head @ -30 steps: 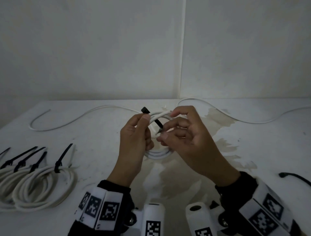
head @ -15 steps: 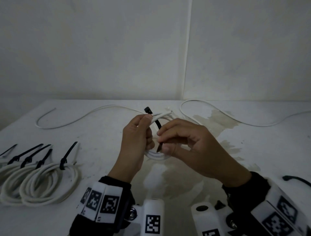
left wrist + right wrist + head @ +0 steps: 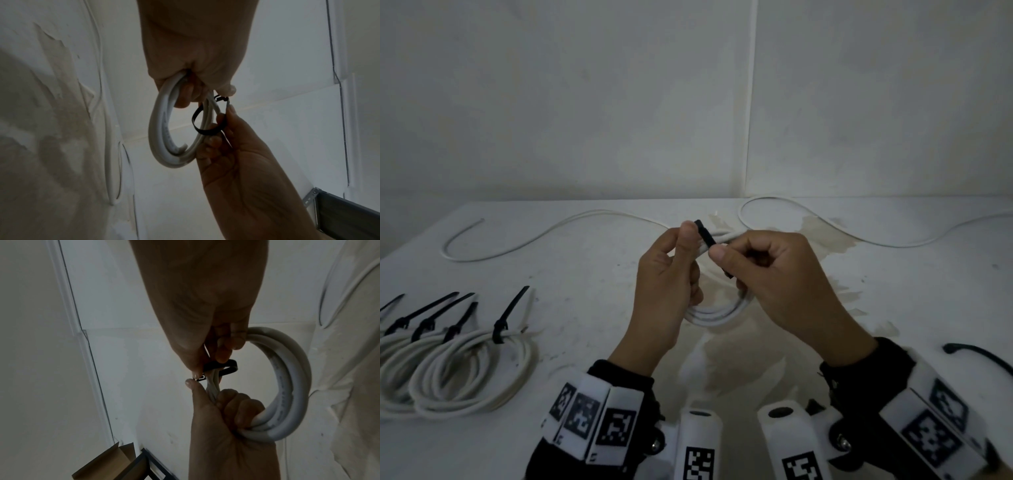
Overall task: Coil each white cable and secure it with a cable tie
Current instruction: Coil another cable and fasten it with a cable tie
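Now the tie is looped round the coil but not yet pulled tight.

Held up over the table [image 3: 585, 274], the white cable coil [image 3: 717, 313] is gripped at its top by the left hand [image 3: 666, 284], fingers curled round the bunched strands and thumb beside the head of the black cable tie [image 3: 705, 234]. The right hand [image 3: 774, 277] pinches the tie's tail, which forms a loose loop round the strands in the wrist views. Likely trouble: if the left grip slackens, the springy turns could fan out and a strand slip outside the loop; whether the tail is through the head cannot be told, and a pull at a bad angle could let it slide free. Finished coils [image 3: 472, 370] with ties lie at the left, loose cable [image 3: 551, 233] behind. No containers are in sight.
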A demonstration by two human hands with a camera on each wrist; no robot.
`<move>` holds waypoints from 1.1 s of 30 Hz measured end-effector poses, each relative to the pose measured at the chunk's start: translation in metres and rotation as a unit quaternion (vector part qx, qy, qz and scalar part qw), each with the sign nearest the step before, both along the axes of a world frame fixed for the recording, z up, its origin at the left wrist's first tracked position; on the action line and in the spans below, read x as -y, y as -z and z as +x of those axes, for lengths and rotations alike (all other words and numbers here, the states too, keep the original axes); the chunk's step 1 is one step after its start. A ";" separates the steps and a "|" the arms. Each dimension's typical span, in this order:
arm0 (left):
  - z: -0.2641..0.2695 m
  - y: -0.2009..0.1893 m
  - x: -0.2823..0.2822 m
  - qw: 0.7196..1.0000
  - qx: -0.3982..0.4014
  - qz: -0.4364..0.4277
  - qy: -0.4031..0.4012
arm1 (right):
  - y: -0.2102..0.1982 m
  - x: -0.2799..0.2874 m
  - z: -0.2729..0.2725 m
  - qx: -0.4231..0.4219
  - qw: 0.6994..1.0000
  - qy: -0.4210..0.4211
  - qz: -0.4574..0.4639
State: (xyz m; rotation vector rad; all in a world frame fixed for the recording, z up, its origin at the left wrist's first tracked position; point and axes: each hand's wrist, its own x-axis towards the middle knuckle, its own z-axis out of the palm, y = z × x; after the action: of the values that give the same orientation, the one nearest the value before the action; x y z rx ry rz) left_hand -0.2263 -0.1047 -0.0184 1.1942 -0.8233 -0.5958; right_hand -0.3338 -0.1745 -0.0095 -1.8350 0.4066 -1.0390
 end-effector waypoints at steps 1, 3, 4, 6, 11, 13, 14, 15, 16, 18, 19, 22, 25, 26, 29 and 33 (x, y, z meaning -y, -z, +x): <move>0.000 -0.001 0.000 1.000 -0.001 0.000 -0.001 | -0.001 0.000 0.000 0.001 1.000 0.003 0.001; -0.001 -0.001 0.000 1.000 -0.004 0.000 0.005 | -0.002 0.000 0.000 -0.001 1.000 0.007 0.000; -0.001 -0.002 0.000 1.000 -0.008 0.002 0.010 | -0.002 0.000 -0.001 -0.004 1.000 0.007 0.001; -0.001 -0.002 0.000 1.000 -0.014 0.003 0.018 | -0.003 0.001 -0.001 -0.011 1.000 0.006 0.002; -0.002 -0.002 0.001 0.999 -0.024 0.000 0.024 | -0.002 0.000 -0.001 -0.013 1.000 0.008 0.006; -0.001 -0.002 0.001 0.999 -0.033 0.001 0.023 | -0.002 -0.001 0.000 -0.007 1.000 0.011 0.008; -0.001 -0.001 0.001 0.999 -0.036 0.001 0.025 | -0.002 -0.001 0.000 -0.006 1.000 0.012 0.009; -0.001 0.000 0.001 0.999 -0.036 0.002 0.026 | -0.001 -0.001 0.000 -0.006 1.000 0.014 0.011; -0.002 0.002 0.001 0.999 -0.033 0.004 0.028 | 0.000 0.000 0.001 -0.005 1.000 0.018 0.011; -0.006 0.004 0.002 0.999 -0.029 0.007 0.031 | 0.001 0.001 0.002 -0.009 0.999 0.034 0.003; -0.008 0.005 0.002 0.999 -0.030 0.008 0.033 | 0.002 0.001 0.002 -0.011 0.999 0.040 -0.003; -0.004 0.003 0.003 0.999 -0.038 -0.003 0.017 | 0.001 0.000 0.002 -0.007 0.999 0.032 -0.023; 0.005 -0.002 0.002 0.998 -0.062 -0.021 -0.007 | 0.000 0.000 0.002 -0.007 0.999 0.009 -0.052; 0.005 -0.004 0.001 0.997 -0.071 -0.026 -0.011 | 0.000 -0.001 0.003 -0.010 0.997 0.005 -0.073; -0.001 -0.005 0.001 0.997 -0.071 -0.035 -0.007 | 0.001 -0.001 0.004 0.003 0.995 0.023 -0.097; -0.009 0.001 0.003 0.999 -0.034 -0.013 0.000 | 0.004 0.001 0.004 0.020 0.992 0.059 -0.112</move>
State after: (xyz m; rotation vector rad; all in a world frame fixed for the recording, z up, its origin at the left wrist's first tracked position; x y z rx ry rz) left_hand -0.2356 -0.1075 -0.0198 1.1454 -0.7716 -0.6209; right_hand -0.3303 -0.1752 -0.0134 -2.0038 0.3912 -1.2405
